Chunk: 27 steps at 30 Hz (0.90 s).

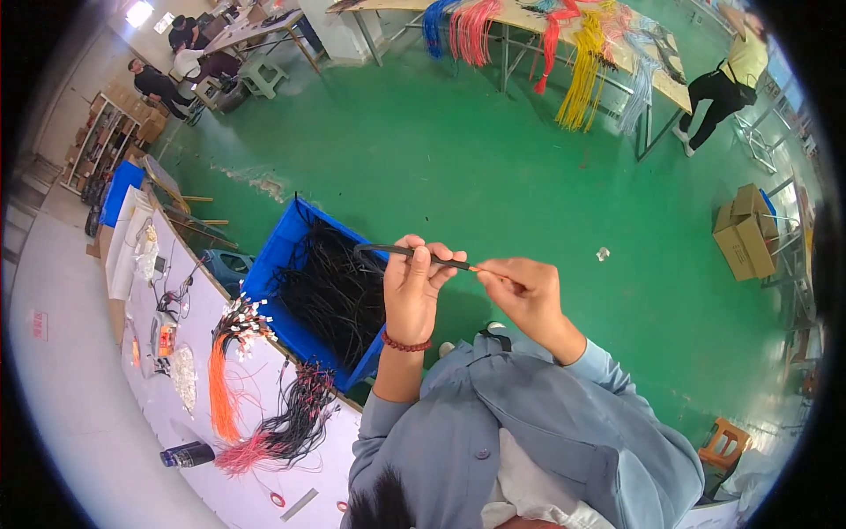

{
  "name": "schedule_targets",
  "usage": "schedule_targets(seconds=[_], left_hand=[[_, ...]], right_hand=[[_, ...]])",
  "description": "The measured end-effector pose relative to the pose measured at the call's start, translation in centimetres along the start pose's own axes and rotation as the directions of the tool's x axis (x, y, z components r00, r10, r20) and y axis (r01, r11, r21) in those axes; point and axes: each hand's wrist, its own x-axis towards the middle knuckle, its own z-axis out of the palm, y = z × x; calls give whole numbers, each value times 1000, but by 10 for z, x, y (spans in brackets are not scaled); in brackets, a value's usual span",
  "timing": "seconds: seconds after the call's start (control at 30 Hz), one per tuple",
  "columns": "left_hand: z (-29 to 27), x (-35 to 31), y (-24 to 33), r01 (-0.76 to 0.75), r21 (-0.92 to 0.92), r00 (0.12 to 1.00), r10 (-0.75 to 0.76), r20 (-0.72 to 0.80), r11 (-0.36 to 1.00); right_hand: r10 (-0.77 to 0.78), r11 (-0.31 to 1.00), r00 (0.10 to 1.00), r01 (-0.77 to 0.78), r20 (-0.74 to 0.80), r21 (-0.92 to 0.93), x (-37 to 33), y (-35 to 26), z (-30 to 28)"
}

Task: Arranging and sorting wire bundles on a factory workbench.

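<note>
My left hand (412,286), with a red bead bracelet at the wrist, is closed around a thin black sleeve (454,263). One end of the sleeve curves away past the fingers on the left. At its right end a short bit of orange wire (477,269) shows, and the fingertips of my right hand (527,291) pinch it. Below and to the left of my hands stands a blue bin (264,254), heaped with black tubes or cables (328,291); whether they match the sleeve I cannot tell.
On the white table (172,410) at left lie orange wires with white connectors (223,379), black and pink wires (286,423) and a steel ruler (301,503). Coloured wire bundles hang from a far table (520,16). A cardboard box (738,242) and several people are farther off.
</note>
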Motion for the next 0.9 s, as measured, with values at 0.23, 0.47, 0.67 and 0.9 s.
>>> schedule_targets(seconds=[0.23,0.47,0.67,0.9], left_hand=[[14,-3,-2,-13,63,1000,13,7,998],[6,-5,1,4,171,1000,-8,22,985],[16,-9,-10,-13,97,1000,16,-23,995],[10,-8,-14,-89,102,996,91,-10,991]], right_hand=[[355,853,929,-368,105,369,-6,8,-1],[265,906,964,-255,17,338,-15,6,11],[-31,999,989,30,-143,-13,-15,3,8],[-114,993,993,114,23,-31,-17,13,5]])
